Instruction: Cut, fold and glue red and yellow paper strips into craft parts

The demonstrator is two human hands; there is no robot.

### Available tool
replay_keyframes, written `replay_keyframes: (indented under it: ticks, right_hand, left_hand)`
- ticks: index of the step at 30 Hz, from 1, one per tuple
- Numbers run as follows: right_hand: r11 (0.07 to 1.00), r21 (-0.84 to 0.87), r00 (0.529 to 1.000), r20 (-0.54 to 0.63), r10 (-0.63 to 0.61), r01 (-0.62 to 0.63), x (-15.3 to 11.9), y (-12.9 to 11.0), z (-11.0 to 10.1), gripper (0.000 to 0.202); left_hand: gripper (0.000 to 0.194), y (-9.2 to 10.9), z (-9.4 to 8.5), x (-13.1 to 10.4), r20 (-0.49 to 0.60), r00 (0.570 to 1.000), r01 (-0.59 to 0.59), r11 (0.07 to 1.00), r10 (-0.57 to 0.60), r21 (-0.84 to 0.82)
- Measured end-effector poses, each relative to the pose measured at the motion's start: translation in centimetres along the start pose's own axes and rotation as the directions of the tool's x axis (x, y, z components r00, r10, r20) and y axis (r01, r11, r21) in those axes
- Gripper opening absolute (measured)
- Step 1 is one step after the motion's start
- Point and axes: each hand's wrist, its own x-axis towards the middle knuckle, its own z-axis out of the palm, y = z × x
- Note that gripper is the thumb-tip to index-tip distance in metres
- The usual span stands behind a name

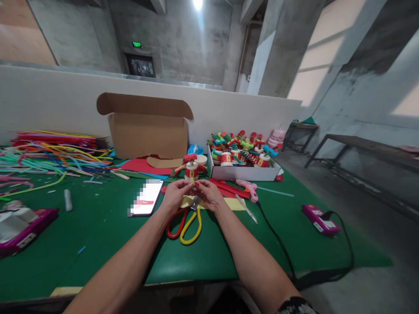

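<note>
My left hand [177, 192] and my right hand [208, 193] meet over the table, fingertips pinched together. Between them is a small yellow piece [192, 179], seemingly paper or foam, with a bit of red at the right fingertips. Just beyond stands a red-and-white paper cup figure [191, 171] with striped, folded arms. Below my hands lie scissors [191, 230] with one red and one yellow handle, their blades partly hidden. A pale yellow sheet [235, 203] lies beneath, partly covered by my hands and the scissors.
A white box [247, 173] holds several cup figures at back right. Near it lie a pink glue gun [249, 189], red strips [225, 187] and a pen [248, 211]. A phone [146, 198] is left of my hands; pipe cleaners [59, 152] and an open cardboard box [149, 135] sit behind.
</note>
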Motion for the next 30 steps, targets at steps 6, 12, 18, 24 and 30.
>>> replay_keyframes:
  ticks: [6, 12, 18, 24, 30]
  right_hand:
    - [0.999, -0.046, 1.0, -0.008, -0.014, 0.014, -0.3, -0.2, 0.2, 0.033]
    - [0.996, -0.083, 0.999, -0.022, -0.047, 0.045, -0.3, 0.0, 0.3, 0.035]
    - [0.979, -0.163, 0.991, -0.04, -0.127, 0.119, 0.0, 0.2, 0.2, 0.03]
    - [0.931, -0.308, 0.969, -0.085, -0.232, 0.196, 0.2, 0.2, 0.3, 0.02]
    - [0.95, -0.256, 0.956, -0.181, -0.23, 0.18, 0.3, 0.0, 0.3, 0.019]
  left_hand:
    - [0.031, 0.0, 0.0, -0.1, -0.036, 0.999, -0.021, 1.0, 0.021, 0.012]
    - [0.032, 0.6, 0.3, -0.3, -0.068, 0.998, 0.012, 0.999, -0.009, 0.051]
    - [0.033, 0.4, 0.2, -0.2, -0.091, 0.996, 0.007, 0.995, 0.002, 0.101]
    - [0.031, -0.2, -0.1, 0.1, -0.046, 0.999, 0.009, 0.996, -0.005, 0.092]
    - [0.034, -0.5, 0.1, 0.2, 0.084, 0.996, 0.016, 0.998, -0.011, -0.053]
